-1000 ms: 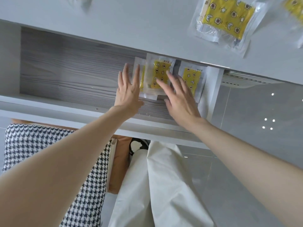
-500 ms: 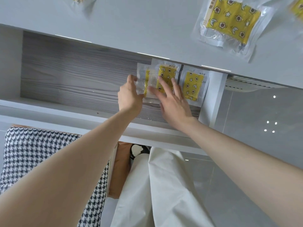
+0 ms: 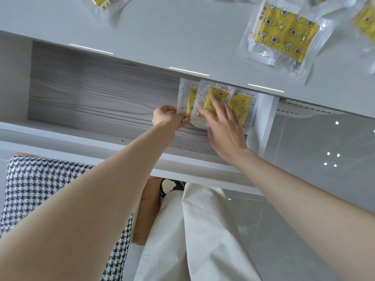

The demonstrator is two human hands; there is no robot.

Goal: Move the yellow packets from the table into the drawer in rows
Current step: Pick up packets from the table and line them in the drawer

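Three yellow packets lie side by side at the right end of the open drawer (image 3: 91, 102). My left hand (image 3: 167, 117) pinches the lower edge of the leftmost packet (image 3: 187, 98). The middle packet (image 3: 213, 96) overlaps it, and my right hand (image 3: 224, 128) rests flat on that middle packet with fingers spread. The right packet (image 3: 242, 105) lies next to the drawer's side wall, partly under my right fingers. On the white table (image 3: 172, 33) above, a larger-looking yellow packet (image 3: 284, 37) lies at the upper right.
More packets show at the table's top edge, one at the upper left (image 3: 101, 1) and one at the far right (image 3: 367, 21). The drawer's wood-grain floor is bare to the left. A houndstooth cushion (image 3: 40, 189) and white trousers (image 3: 192, 230) are below.
My left hand went from lying flat with spread fingers to pinching the leftmost packet's edge. My right hand slid up onto the middle packet. The view shifted slightly downward.
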